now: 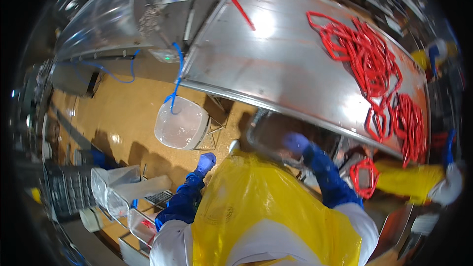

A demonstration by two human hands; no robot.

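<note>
Two blue-gloved hands are mine, both out ahead of my yellow plastic apron (256, 202). My right hand (296, 143) reaches under the edge of the long stainless steel table (276, 64), at the rim of a clear plastic bag (268, 135) that hangs just below it; the glove is blurred, so I cannot tell whether those fingers are spread or pinching the film. My left hand (206, 161) hangs free above the orange floor (123, 113), fingers curled loosely together and holding nothing, near a clear plastic tub (180, 123) that has a blue hose (176, 74) dipping into it.

Red linked sausage strings (374, 64) lie heaped on the far right of the table, well apart from my hands, with one loop (364, 177) dangling off the edge beside my right sleeve (a co-worker's yellow sleeve (409, 180) is just beyond it).

I judge a good grip on the bag needs both hands, so I would bring the left one up to its rim.
</note>
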